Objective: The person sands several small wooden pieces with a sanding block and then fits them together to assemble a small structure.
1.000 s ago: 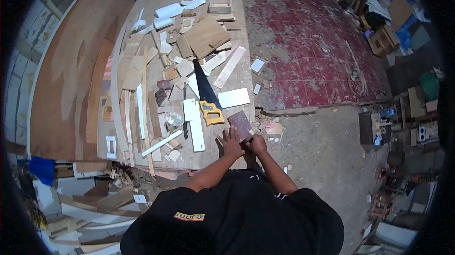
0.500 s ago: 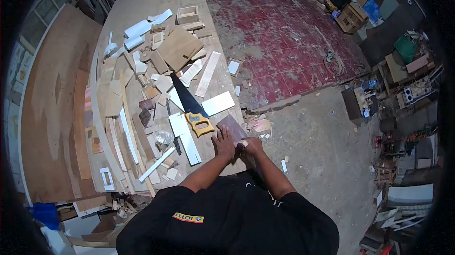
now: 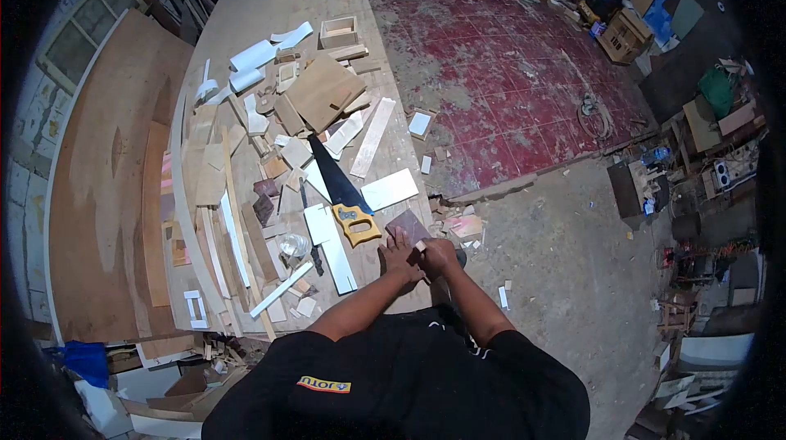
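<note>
At the table's near edge lies a reddish-brown sheet [image 3: 407, 225] that looks like sandpaper. My left hand [image 3: 398, 260] rests on its near part, fingers spread. Close beside it, my right hand [image 3: 440, 255] is closed around a small piece of wood [image 3: 421, 246]; only its pale end shows, at the sheet's near side. A handsaw [image 3: 357, 224] with a yellow handle lies just left of the sheet, blade pointing away. White boards [image 3: 390, 189] lie beyond the sheet and left of the saw [image 3: 334, 253].
Wood offcuts, a plywood piece [image 3: 323, 90], a small wooden box [image 3: 339, 31] and curled white sheets [image 3: 254, 55] crowd the table [image 3: 237, 13]. A clear plastic item [image 3: 292, 245] sits left of the boards. Right of the table are concrete floor [image 3: 548, 276] and red tiles [image 3: 491, 72].
The view has shifted, so the table appears slightly further right and lower. My right hand, with the wood piece, has moved a little forward along the sheet; my left hand stays on it.
</note>
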Demonstrator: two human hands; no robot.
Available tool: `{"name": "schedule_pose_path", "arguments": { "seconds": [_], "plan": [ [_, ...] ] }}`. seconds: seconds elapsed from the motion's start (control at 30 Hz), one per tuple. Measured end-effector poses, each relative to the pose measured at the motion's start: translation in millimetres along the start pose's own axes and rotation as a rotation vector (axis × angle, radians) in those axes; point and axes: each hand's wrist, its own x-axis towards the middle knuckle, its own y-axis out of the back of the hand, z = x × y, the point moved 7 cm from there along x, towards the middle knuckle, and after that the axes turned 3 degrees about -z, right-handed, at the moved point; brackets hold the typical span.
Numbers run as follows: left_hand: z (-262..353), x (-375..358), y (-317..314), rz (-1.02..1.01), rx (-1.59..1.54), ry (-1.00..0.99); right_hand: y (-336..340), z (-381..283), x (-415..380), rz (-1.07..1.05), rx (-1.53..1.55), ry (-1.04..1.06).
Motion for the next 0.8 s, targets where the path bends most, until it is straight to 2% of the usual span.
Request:
{"name": "schedule_pose_path", "arguments": {
  "seconds": [0.1,0.13,0.2,0.23,0.3,0.43,0.5,0.57,0.63,0.8],
  "plan": [
    [-0.4,0.7,-0.3,-0.021,0.02,0.004,-18.3,23.2,-8.8,0.074,-0.028,-0.064],
    [-1.8,5.5,-6.1,-0.018,0.016,0.012,-14.6,21.6,-22.4,-0.12,0.109,-0.167],
    [-6.2,10.7,-9.5,0.111,-0.011,0.026,-7.7,25.9,-47.6,-0.066,0.115,-0.146],
    [-6.8,0.9,0.1,0.113,-0.011,0.028,-4.8,29.9,-58.5,-0.008,0.117,-0.131],
    [-2.4,-15.1,12.0,0.052,-0.028,-0.036,-6.8,37.4,-60.4,-0.023,0.09,-0.154],
    [-8.8,-3.0,-2.2,0.133,-0.022,-0.006,-5.3,29.0,-35.1,-0.059,-0.055,-0.116],
    [-10.1,4.0,-11.4,0.157,0.007,-0.021,2.7,16.7,-17.3,-0.096,-0.006,-0.106],
    [-5.5,-21.5,13.3,0.083,-0.019,-0.038,10.9,3.9,0.0,-0.14,0.04,-0.11],
    [-2.4,-26.3,14.0,0.053,0.013,-0.079,23.6,-14.4,17.8,-0.025,0.106,0.008],
    [-5.4,-19.7,10.1,0.073,-0.004,-0.062,16.1,-4.7,15.7,0.011,0.04,-0.112]
  ]
}}
